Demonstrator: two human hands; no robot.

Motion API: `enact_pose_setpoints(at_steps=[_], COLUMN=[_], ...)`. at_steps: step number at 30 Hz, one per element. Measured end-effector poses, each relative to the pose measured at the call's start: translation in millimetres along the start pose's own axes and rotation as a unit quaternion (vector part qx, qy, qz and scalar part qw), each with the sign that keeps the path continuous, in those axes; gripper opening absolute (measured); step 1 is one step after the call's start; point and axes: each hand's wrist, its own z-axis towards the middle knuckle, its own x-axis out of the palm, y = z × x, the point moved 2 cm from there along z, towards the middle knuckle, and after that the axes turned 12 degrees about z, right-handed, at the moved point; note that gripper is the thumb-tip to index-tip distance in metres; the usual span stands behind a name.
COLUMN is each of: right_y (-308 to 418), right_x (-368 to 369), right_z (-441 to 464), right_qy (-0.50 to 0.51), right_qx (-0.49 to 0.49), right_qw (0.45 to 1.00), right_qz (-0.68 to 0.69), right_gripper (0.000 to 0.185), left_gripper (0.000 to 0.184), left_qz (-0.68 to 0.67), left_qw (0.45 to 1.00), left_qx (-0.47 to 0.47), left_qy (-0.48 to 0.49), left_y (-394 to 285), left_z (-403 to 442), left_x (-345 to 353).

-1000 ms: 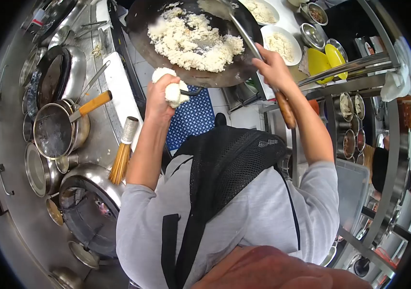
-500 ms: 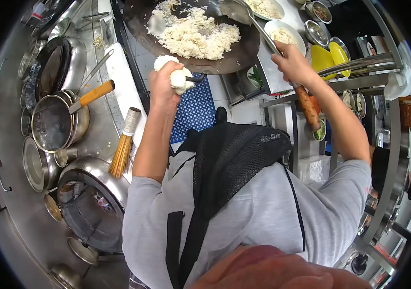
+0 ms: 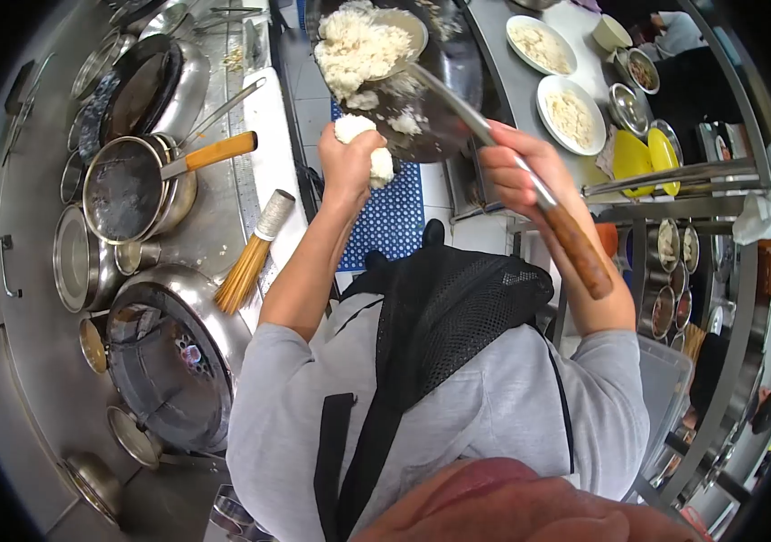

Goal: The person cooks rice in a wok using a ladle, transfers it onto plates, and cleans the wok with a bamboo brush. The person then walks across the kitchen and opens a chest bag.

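Note:
A dark wok (image 3: 444, 99) tilts at the top of the view, cut off by the frame edge. Cooked rice (image 3: 358, 50) is heaped on its left side, with loose clumps lower down. My left hand (image 3: 347, 167) is closed around a folded white cloth (image 3: 380, 167) at the wok's near edge; the wok handle under it is hidden. My right hand (image 3: 530, 167) grips a long metal ladle (image 3: 462, 110) with a wooden handle end. The ladle's bowl lies against the rice.
Two plates of rice, a far plate (image 3: 542, 45) and a nearer plate (image 3: 571, 116), stand on the right counter. Yellow dishes (image 3: 634, 163) are beside them. On the left stove are a bamboo brush (image 3: 255, 253), a strainer (image 3: 124, 191) and an empty wok (image 3: 173, 361).
The wok has swung and tilted, and the rice has gathered on its left side. The ladle has moved from the wok's right rim to the rice. Both plates show more fully.

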Motion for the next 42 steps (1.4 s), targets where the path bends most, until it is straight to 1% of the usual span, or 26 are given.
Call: enact_pose_setpoints(at_steps=[2, 3, 4, 6, 7, 10, 11, 14, 15, 17, 19, 20, 23, 25, 26, 27, 28, 29, 30, 32, 34, 35, 36, 38, 41, 42], right_y=[9, 3, -11, -12, -9, -8, -7, -7, -7, -10, -11, -11, -19, -21, -16, -16, -15, -8, -2, 5, 18, 21, 29, 40, 59, 63], right_x=[-15, -22, -27, -26, -26, -41, -41, -45, -48, -47, -42, -40, -40, -48, -53, -56, -62, -74, -88, -115, -166, -183, -212, -219, -217, -220], right_z=[-14, -6, 10, 33, 32, 17, 8, -19, -27, -42, -57, -64, -82, -94, -101, -107, -110, -112, -112, -109, -102, -99, -94, -100, -114, -114], right_qy=[0.057, 0.053, 0.013, -0.037, 0.001, 0.077, 0.095, 0.089, 0.102, 0.122, 0.136, 0.133, 0.125, 0.077, 0.046, -0.018, -0.086, -0.153, -0.220, -0.303, -0.363, -0.405, -0.410, -0.411, -0.411, -0.434], right_qx=[-0.003, -0.031, -0.059, 0.015, 0.040, 0.083, 0.098, 0.036, 0.020, -0.022, -0.071, -0.101, -0.191, -0.279, -0.313, -0.357, -0.381, -0.402, -0.418, -0.437, -0.435, -0.407, -0.397, -0.377, -0.372, -0.390], right_qw=[0.998, 0.997, 0.995, 0.998, 0.999, 0.986, 0.977, 0.982, 0.980, 0.977, 0.972, 0.972, 0.967, 0.956, 0.949, 0.933, 0.915, 0.890, 0.859, 0.796, 0.743, 0.720, 0.726, 0.749, 0.715, 0.645], right_qz=[0.003, -0.051, -0.078, -0.043, 0.031, 0.119, 0.161, 0.164, 0.170, 0.175, 0.178, 0.167, 0.115, 0.041, 0.000, -0.048, -0.099, -0.149, -0.196, -0.290, -0.356, -0.391, -0.385, -0.357, -0.425, -0.495], right_gripper=[0.016, 0.022, 0.023, 0.025, 0.028, 0.034, 0.039, 0.049, 0.050, 0.050, 0.050, 0.048, 0.046, 0.042, 0.040, 0.040, 0.041, 0.042, 0.042, 0.046, 0.051, 0.057, 0.056, 0.052, 0.053, 0.053], left_gripper=[0.015, 0.011, 0.009, 0.006, 0.002, 0.005, 0.007, 0.005, 0.005, 0.004, 0.005, 0.006, 0.007, 0.007, 0.006, 0.006, 0.005, 0.006, 0.006, 0.006, 0.007, 0.008, 0.008, 0.008, 0.008, 0.008], left_qz=[-0.062, -0.075, -0.078, -0.112, -0.121, -0.157, -0.164, -0.199, -0.204, -0.193, -0.202, -0.206, -0.213, -0.232, -0.224, -0.219, -0.213, -0.206, -0.197, -0.179, -0.169, -0.170, -0.170, -0.158, -0.132, -0.129], left_qw=[0.998, 0.996, 0.994, 0.984, 0.980, 0.966, 0.962, 0.953, 0.949, 0.954, 0.931, 0.931, 0.914, 0.903, 0.907, 0.911, 0.915, 0.911, 0.916, 0.925, 0.929, 0.931, 0.932, 0.936, 0.943, 0.945], left_qx=[-0.023, -0.050, -0.076, -0.123, -0.138, -0.185, -0.190, -0.194, -0.193, -0.178, -0.214, -0.218, -0.247, -0.265, -0.262, -0.256, -0.250, -0.253, -0.249, -0.243, -0.234, -0.231, -0.231, -0.237, -0.236, -0.228], left_qy=[0.019, 0.021, 0.012, 0.065, 0.081, 0.087, 0.108, 0.124, 0.143, 0.143, 0.215, 0.207, 0.242, 0.245, 0.241, 0.239, 0.235, 0.253, 0.247, 0.231, 0.231, 0.227, 0.222, 0.208, 0.195, 0.197], left_y=[-10, -17, -24, -22, -20, -11, -6, -4, 1, -13, -6, -6, -5, -8, -8, -7, -8, -12, -15, -20, -19, -19, -20, -20, -26, -25], left_z=[-5, -9, -15, -14, -14, -16, -14, -14, -10, -12, 1, 5, 15, 16, 19, 21, 21, 19, 17, 13, 18, 18, 17, 17, 14, 14], left_x=[-10, -15, -18, -28, -33, -38, -40, -40, -43, -36, -46, -48, -60, -64, -59, -61, -63, -62, -61, -59, -58, -56, -55, -52, -47, -44])
